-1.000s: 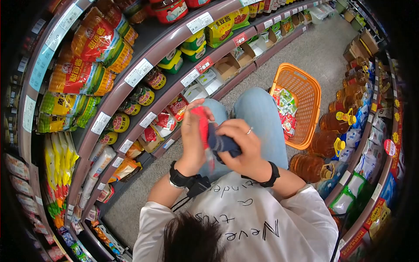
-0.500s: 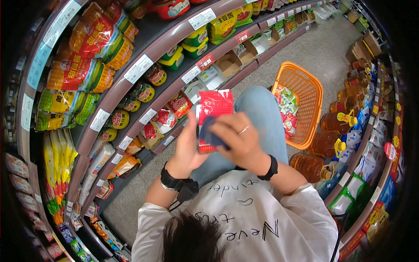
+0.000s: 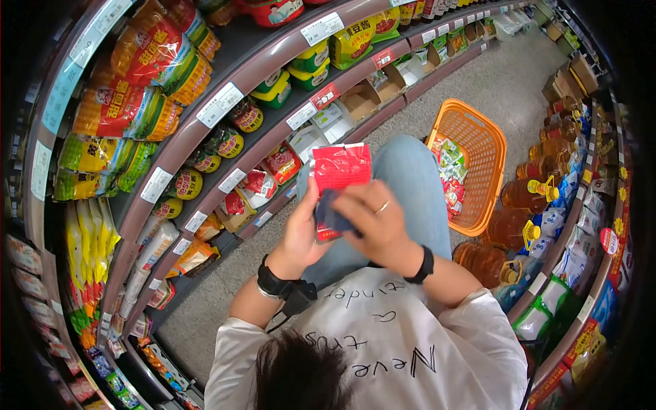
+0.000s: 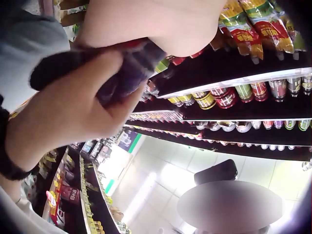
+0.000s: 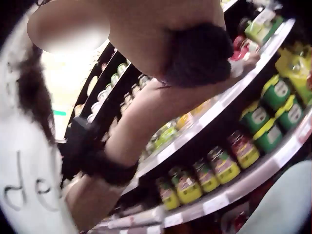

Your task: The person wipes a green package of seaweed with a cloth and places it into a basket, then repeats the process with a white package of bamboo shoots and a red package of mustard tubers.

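Observation:
A red packet [image 3: 339, 162] stands out above the lap in the head view, its lower part covered by a dark cloth. The left hand [image 3: 301, 229] holds this packet from the side, thumb along its edge. Bunched in the right hand [image 3: 379, 222], the dark cloth [image 3: 329, 210] lies against the packet's face. In the left wrist view the right hand [image 4: 73, 105] grips the cloth [image 4: 129, 73] under the left hand [image 4: 156, 22]. The right wrist view has the cloth [image 5: 200, 56] beneath the right hand [image 5: 170, 19], mostly hiding the packet.
An orange basket [image 3: 493, 171] with several small packets [image 3: 451, 160] stands on the floor [image 3: 506, 75] beside the knee. Shelves of jars [image 3: 225, 143] and bags [image 3: 123, 109] curve along the left; large oil bottles [image 3: 529, 193] line the right.
Compared with one second ago, the packet has turned from edge-on to flat, its red face showing. The right hand and cloth have moved across its lower part; the packet has since shifted slightly right.

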`<state>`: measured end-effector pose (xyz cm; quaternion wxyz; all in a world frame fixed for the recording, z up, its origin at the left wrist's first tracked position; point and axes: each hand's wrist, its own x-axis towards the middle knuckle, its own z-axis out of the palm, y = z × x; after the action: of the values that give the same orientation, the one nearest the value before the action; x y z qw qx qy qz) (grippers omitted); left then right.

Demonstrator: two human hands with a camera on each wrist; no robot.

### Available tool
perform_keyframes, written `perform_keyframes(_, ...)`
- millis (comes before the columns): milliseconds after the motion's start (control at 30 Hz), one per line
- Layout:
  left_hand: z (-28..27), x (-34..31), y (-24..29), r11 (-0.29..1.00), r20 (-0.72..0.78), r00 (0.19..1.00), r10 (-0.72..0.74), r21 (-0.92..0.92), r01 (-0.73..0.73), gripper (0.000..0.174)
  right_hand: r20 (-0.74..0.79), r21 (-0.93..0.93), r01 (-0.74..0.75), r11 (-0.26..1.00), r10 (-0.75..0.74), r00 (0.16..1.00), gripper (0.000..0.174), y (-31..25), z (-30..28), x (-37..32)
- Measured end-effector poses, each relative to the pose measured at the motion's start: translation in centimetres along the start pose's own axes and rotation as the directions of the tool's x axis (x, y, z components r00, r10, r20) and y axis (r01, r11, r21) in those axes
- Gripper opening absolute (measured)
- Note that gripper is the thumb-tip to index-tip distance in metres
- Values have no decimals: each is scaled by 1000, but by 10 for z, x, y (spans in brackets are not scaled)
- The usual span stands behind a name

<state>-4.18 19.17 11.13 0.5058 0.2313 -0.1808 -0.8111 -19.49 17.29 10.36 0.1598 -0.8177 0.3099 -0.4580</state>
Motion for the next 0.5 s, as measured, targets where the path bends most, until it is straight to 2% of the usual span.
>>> perform_keyframes(67,-18,-8,-11,999,14,1000,-24,-47,25,58,-138,-141,-64,988,44,989,55,16,-6,12)
perform_keyframes(100,-17,-10,-15,999,-46,999,-18,28,20,59,-177,-154,-110,982,82,981,53,23,-9,19)
perform_keyframes(200,-5,-10,-10,997,-78,997,-9,76,15,58,-114,-29,-72,997,68,991,49,8,0,15)
perform_keyframes(233,-20,-9,-12,998,10,1000,-13,-62,14,60,-105,76,-12,997,20,994,49,5,5,8)
perform_keyframes(267,-30,-9,-16,997,24,1000,-9,-76,11,60,-14,157,5,988,-3,1000,50,2,9,4)
perform_keyframes(333,-24,-8,-15,994,45,999,-11,-104,15,61,39,87,21,996,-25,999,54,5,2,3)
perform_keyframes(367,-16,-12,-17,994,-119,993,2,106,11,63,-39,17,-17,1000,17,999,53,10,-1,7)
perform_keyframes(433,-11,-15,-17,988,-131,990,-46,140,64,63,-192,-113,-101,988,78,978,52,22,-8,20)
perform_keyframes(500,-14,-14,-14,984,-83,993,-82,154,94,63,-150,-82,-88,993,75,986,51,12,-6,16)
